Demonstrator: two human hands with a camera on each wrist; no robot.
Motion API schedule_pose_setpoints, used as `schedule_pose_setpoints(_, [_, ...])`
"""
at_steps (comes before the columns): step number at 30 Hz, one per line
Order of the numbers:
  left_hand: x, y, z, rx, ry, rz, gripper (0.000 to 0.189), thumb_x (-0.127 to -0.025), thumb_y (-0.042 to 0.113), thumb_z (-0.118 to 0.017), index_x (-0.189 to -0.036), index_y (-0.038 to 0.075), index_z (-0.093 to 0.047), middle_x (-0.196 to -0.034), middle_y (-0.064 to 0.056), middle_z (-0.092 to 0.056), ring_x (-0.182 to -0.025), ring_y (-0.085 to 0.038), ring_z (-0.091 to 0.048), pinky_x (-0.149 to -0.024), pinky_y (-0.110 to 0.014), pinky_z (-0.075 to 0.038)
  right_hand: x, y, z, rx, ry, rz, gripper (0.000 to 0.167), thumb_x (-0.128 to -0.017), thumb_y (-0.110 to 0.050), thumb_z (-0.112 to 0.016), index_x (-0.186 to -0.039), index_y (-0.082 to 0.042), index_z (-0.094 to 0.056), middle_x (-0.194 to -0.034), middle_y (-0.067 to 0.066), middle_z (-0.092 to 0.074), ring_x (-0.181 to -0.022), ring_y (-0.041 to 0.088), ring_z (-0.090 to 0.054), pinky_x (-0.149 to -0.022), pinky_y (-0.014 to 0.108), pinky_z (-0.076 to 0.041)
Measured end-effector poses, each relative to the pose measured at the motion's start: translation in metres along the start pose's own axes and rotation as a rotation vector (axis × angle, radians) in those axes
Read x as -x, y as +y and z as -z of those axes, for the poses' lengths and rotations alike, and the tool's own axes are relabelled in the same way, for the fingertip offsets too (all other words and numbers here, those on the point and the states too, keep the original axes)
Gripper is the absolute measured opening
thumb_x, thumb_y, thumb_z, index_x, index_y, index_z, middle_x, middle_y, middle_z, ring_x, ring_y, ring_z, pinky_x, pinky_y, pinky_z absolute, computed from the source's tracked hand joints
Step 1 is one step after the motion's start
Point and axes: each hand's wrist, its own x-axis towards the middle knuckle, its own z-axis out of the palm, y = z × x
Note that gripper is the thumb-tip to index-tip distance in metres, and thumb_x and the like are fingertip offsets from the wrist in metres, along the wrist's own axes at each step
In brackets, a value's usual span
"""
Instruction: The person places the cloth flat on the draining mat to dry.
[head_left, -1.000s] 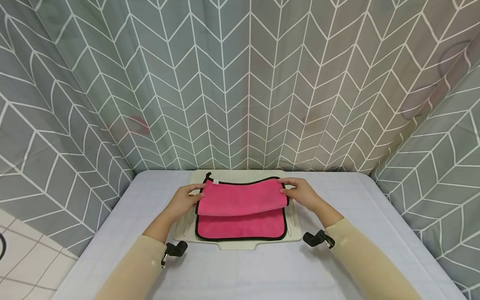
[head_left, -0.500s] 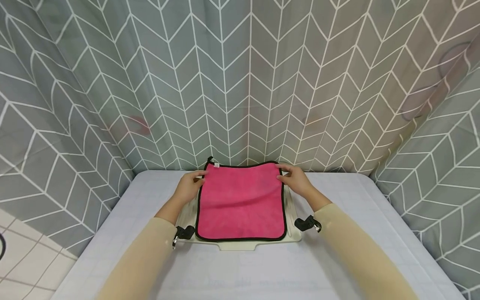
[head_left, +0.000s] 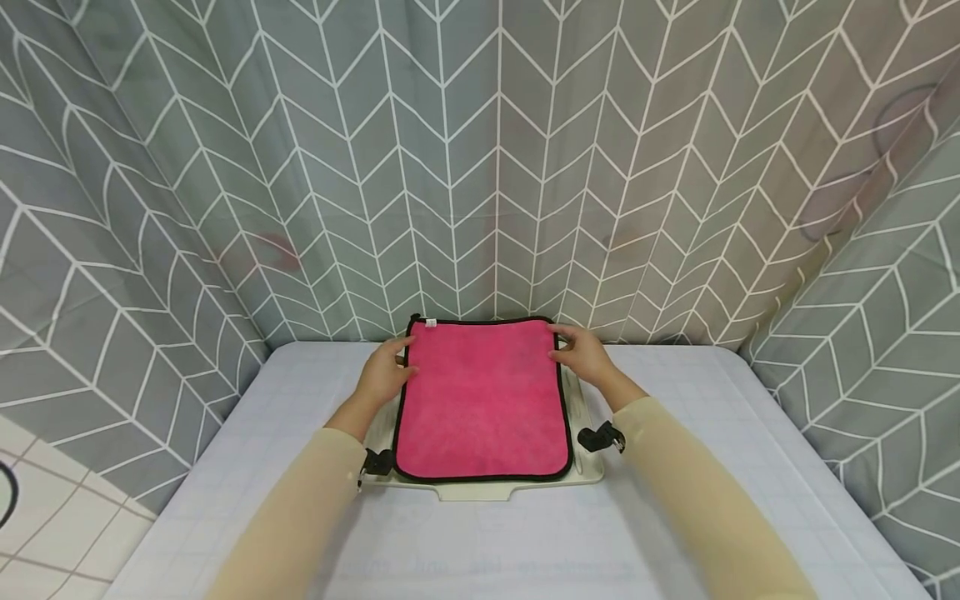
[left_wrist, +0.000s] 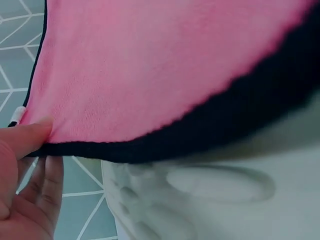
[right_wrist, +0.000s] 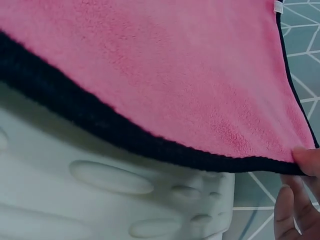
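Observation:
A pink cloth point(head_left: 483, 400) with a black edge is spread out over a cream-coloured board point(head_left: 474, 493), its far edge lifted. My left hand point(head_left: 381, 371) pinches the cloth's left edge near the far corner, thumb on top and fingers beneath, as the left wrist view shows. At the far right corner my right hand point(head_left: 585, 354) pinches the opposite edge in the same way. A small white tag point(head_left: 431, 322) sits on the far edge near the left corner. Oval raised bumps point(left_wrist: 220, 182) of the board show below the cloth in the left wrist view.
The board lies on a table with a white cover point(head_left: 465, 550). Behind and at both sides hangs a grey curtain point(head_left: 480, 167) with white chevron lines. Pale floor tiles point(head_left: 52, 508) show at the lower left.
Both hands have moved away from me, drawing the cloth's far part from folded over the near part to spread out flat. Most recently the cloth's top has straightened and its crease smoothed.

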Motion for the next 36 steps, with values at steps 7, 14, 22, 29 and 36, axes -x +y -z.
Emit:
schedule_pose_setpoints(7, [-0.003,-0.002,-0.008,-0.098,-0.066,-0.013,0.073,-0.086,0.005,-0.076,-0.149,-0.006,-0.040,-0.148,-0.027,-0.041,-0.118,-0.040,-0.056,-0.101,-0.050,-0.045,-0.004,0.006,-0.008,0.017,-0.054,-0.038,0.060,-0.089,0.002,-0.070,-0.145,0.004,-0.048,-0.149,0.028,-0.042,-0.064,0.011,-0.062,-0.057,0.022,-0.047])
schedule_pose_setpoints(14, [-0.008,0.001,-0.021,-0.145,-0.131,0.013,0.084,-0.083,0.012,-0.081,-0.150,-0.009,-0.034,-0.151,-0.029,-0.037,-0.139,-0.043,-0.040,-0.114,-0.049,-0.033,-0.007,0.012,-0.014,0.112,-0.077,-0.128,0.066,-0.089,-0.003,-0.073,-0.149,-0.003,-0.046,-0.150,0.028,-0.041,-0.063,0.021,-0.058,-0.060,0.033,-0.050])
schedule_pose_setpoints(22, [-0.008,0.003,-0.029,-0.152,-0.192,0.105,0.093,-0.082,0.021,-0.083,-0.151,-0.011,-0.029,-0.152,-0.032,-0.033,-0.139,-0.045,-0.038,-0.115,-0.050,-0.032,-0.011,0.018,-0.026,0.196,-0.121,-0.116,0.077,-0.083,-0.009,-0.078,-0.148,0.007,-0.040,-0.149,0.031,-0.041,-0.141,0.043,-0.036,-0.115,0.053,-0.031])
schedule_pose_setpoints(29, [-0.009,-0.003,-0.031,-0.152,-0.208,0.142,0.098,-0.081,0.027,-0.084,-0.151,-0.011,-0.028,-0.152,-0.032,-0.034,-0.140,-0.046,-0.037,-0.115,-0.051,-0.032,-0.013,0.024,-0.033,0.179,-0.132,-0.139,0.083,-0.081,-0.012,-0.081,-0.149,0.009,-0.038,-0.149,0.030,-0.042,-0.142,0.041,-0.035,-0.117,0.049,-0.028])
schedule_pose_setpoints(36, [-0.010,0.001,-0.032,-0.152,-0.248,0.188,0.099,-0.081,0.032,-0.084,-0.152,-0.011,-0.028,-0.153,-0.032,-0.032,-0.140,-0.046,-0.035,-0.115,-0.051,-0.032,-0.014,0.030,-0.037,0.150,-0.185,-0.183,0.083,-0.085,-0.014,-0.079,-0.151,0.008,-0.033,-0.149,0.030,-0.041,-0.142,0.041,-0.034,-0.118,0.049,-0.027])
